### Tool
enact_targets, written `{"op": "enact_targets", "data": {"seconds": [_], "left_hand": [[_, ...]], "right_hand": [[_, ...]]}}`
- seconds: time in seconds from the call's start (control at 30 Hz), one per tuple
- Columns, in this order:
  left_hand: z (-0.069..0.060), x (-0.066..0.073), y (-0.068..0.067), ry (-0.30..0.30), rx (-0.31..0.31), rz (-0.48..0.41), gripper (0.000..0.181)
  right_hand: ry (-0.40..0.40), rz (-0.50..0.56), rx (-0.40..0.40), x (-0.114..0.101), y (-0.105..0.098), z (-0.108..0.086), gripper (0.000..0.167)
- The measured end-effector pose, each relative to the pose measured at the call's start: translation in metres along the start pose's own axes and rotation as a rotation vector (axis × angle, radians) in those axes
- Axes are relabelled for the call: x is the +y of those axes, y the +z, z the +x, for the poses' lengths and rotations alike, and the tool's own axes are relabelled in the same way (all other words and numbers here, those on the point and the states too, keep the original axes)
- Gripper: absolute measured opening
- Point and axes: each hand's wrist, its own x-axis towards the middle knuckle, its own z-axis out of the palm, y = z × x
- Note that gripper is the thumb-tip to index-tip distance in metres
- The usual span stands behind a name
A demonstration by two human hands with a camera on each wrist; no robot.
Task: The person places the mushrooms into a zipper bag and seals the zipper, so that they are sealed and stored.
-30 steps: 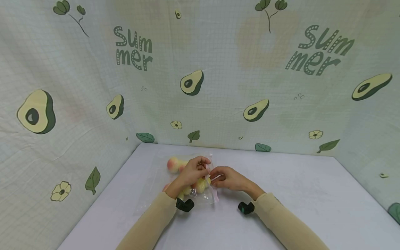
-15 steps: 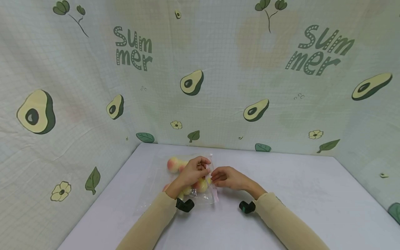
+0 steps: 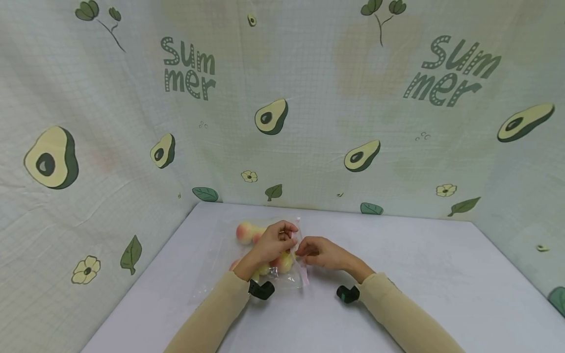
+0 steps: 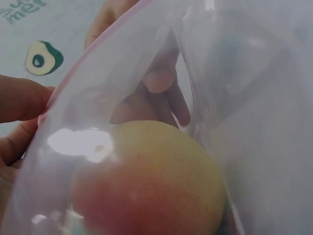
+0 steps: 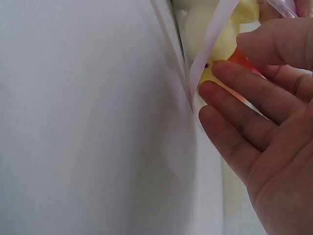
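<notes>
A clear plastic zip bag with a pink rim lies on its side on the table, its mouth facing right. Several yellow-and-red fruits, peaches or apples by their look, are inside. My left hand reaches over the bag and pinches the upper rim between thumb and fingers, lifting the mouth apart. My right hand is at the mouth, its fingers extended by a pale yellow fruit. Through the film in the left wrist view, right-hand fingers appear behind a speckled fruit; whether they touch it, I cannot tell.
The white tabletop extends to the right and in front of the bag. A cloth printed with avocados hangs behind the table and along its sides. A black wrist camera sits on each wrist.
My right hand drew slightly right, away from the bag's mouth, then came back left to it. A yellow fruit near the mouth sits a little farther inside. My left hand stayed still.
</notes>
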Motion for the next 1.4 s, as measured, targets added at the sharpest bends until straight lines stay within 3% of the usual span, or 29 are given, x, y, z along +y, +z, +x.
{"op": "enact_targets", "data": {"seconds": [0.33,0.57,0.7,1.2,1.4], "left_hand": [[0.000,0.001,0.000,0.014,-0.019,0.006,0.022],[-0.010,0.026,0.000,0.024,-0.044,0.010,0.021],[-0.012,0.029,0.000,0.021,-0.044,0.007,0.021],[-0.011,0.026,-0.001,0.004,-0.035,0.011,0.021],[-0.001,0.002,-0.001,-0.009,-0.023,0.023,0.022]], "right_hand": [[0.007,-0.006,-0.009,-0.001,0.000,0.001,0.018],[-0.002,-0.004,-0.019,-0.001,-0.002,0.000,0.019],[0.014,-0.023,0.001,0.001,-0.005,-0.002,0.019],[0.031,-0.100,0.072,-0.001,-0.027,-0.010,0.023],[0.060,-0.103,0.106,0.000,-0.033,-0.012,0.023]]}}
